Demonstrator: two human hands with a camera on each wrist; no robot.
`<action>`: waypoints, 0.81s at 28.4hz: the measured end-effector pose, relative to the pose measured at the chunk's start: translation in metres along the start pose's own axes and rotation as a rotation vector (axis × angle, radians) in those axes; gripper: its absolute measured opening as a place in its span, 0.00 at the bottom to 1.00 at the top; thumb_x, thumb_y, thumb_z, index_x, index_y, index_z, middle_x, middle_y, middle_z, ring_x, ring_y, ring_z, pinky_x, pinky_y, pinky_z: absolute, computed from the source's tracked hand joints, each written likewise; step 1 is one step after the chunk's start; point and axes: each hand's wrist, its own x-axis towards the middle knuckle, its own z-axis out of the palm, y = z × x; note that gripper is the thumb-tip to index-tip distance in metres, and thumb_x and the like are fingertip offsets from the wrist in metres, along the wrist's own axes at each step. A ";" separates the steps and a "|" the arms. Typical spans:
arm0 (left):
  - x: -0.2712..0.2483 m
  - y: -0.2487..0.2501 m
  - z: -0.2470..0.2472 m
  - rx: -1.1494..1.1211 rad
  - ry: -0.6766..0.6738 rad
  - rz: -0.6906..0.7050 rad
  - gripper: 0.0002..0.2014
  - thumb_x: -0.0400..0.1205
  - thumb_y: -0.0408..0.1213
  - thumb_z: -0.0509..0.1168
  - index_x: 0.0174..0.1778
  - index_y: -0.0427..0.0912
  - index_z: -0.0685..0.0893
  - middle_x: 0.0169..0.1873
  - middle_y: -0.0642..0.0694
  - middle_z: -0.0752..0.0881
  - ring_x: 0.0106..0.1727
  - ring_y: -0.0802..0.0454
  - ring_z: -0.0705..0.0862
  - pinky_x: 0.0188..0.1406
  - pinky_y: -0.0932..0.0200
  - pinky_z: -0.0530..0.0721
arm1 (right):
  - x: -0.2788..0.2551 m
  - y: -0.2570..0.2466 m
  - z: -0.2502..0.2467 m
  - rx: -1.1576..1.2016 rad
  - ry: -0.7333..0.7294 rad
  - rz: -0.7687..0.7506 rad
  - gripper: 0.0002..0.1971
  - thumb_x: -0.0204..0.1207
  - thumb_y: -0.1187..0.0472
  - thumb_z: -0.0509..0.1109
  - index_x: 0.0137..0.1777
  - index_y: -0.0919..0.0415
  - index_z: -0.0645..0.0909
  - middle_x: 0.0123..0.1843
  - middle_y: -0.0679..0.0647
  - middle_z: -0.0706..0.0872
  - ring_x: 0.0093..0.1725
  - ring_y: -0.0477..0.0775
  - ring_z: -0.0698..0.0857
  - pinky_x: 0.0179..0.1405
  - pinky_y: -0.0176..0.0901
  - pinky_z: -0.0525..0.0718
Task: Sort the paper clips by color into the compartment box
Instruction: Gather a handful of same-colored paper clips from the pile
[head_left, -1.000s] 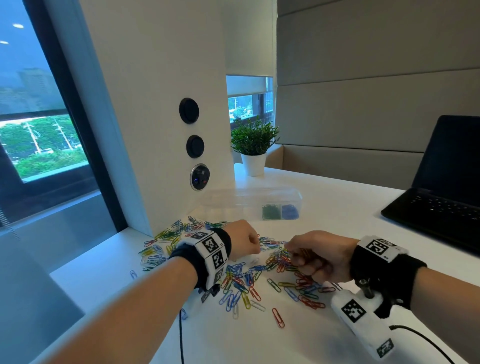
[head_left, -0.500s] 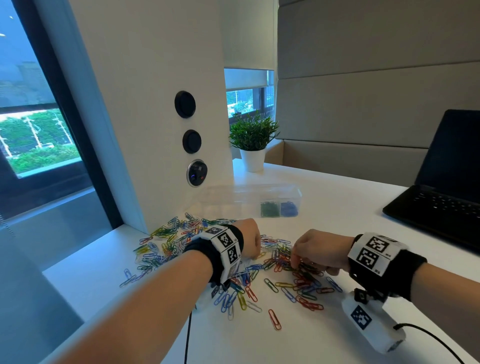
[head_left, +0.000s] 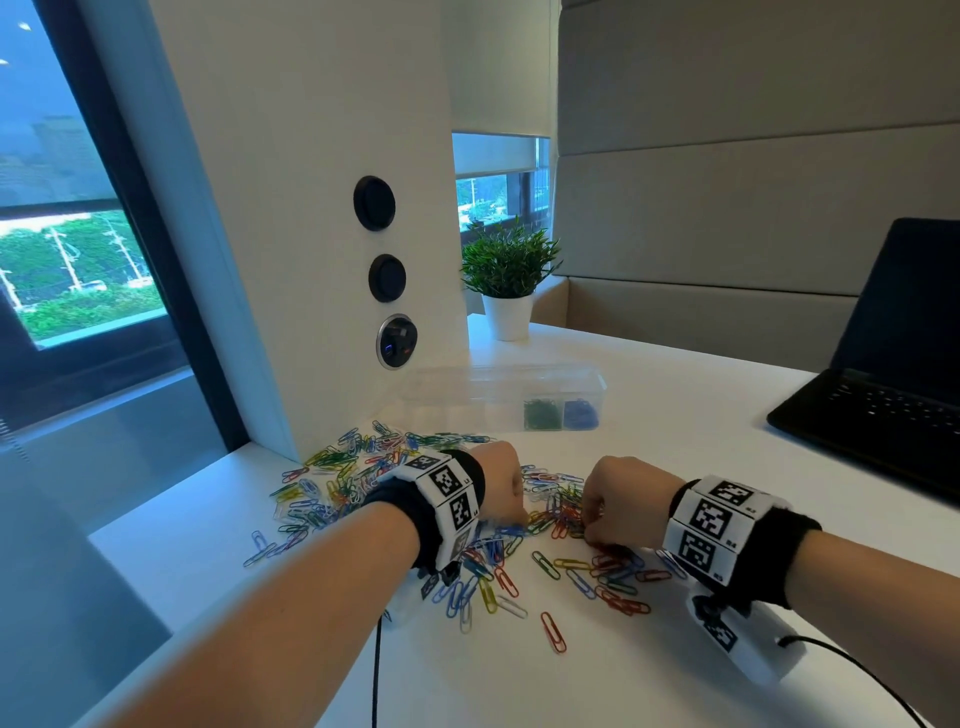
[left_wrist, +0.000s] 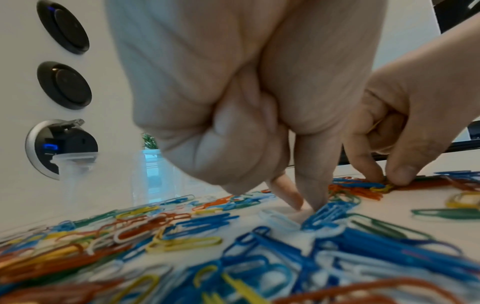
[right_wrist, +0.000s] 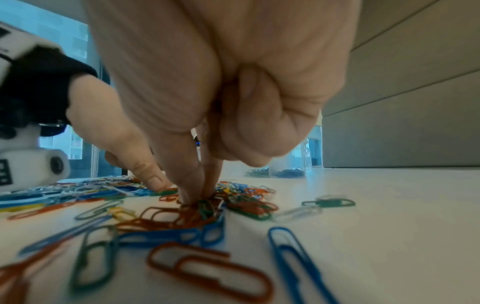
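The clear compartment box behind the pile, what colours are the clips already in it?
Green and blue, in neighbouring compartments; clearest in the head view.

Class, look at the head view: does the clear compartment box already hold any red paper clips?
No: the compartment box shows only green paper clips and blue paper clips in its two right-hand compartments; the rest look empty.

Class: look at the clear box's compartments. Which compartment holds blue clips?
The right-end compartment of the compartment box, holding blue clips; its neighbour holds green clips.
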 end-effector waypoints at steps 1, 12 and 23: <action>-0.001 0.001 0.000 -0.002 0.008 0.008 0.10 0.80 0.40 0.71 0.36 0.39 0.85 0.31 0.44 0.81 0.35 0.50 0.78 0.39 0.59 0.81 | 0.001 -0.001 0.000 -0.012 -0.003 0.001 0.09 0.76 0.58 0.72 0.51 0.57 0.90 0.52 0.54 0.90 0.50 0.52 0.85 0.44 0.38 0.78; -0.008 -0.003 0.002 -0.090 0.015 0.025 0.08 0.80 0.36 0.70 0.46 0.35 0.91 0.34 0.42 0.89 0.35 0.48 0.86 0.46 0.55 0.87 | -0.006 0.000 -0.004 0.005 -0.005 -0.120 0.08 0.77 0.60 0.71 0.52 0.55 0.91 0.52 0.49 0.89 0.50 0.48 0.83 0.49 0.35 0.77; -0.006 -0.005 0.004 0.149 -0.037 0.013 0.18 0.79 0.36 0.68 0.23 0.43 0.74 0.24 0.46 0.73 0.31 0.47 0.75 0.33 0.56 0.76 | -0.006 -0.009 -0.006 -0.025 -0.017 -0.162 0.06 0.75 0.58 0.74 0.49 0.53 0.91 0.39 0.41 0.83 0.46 0.46 0.82 0.46 0.36 0.79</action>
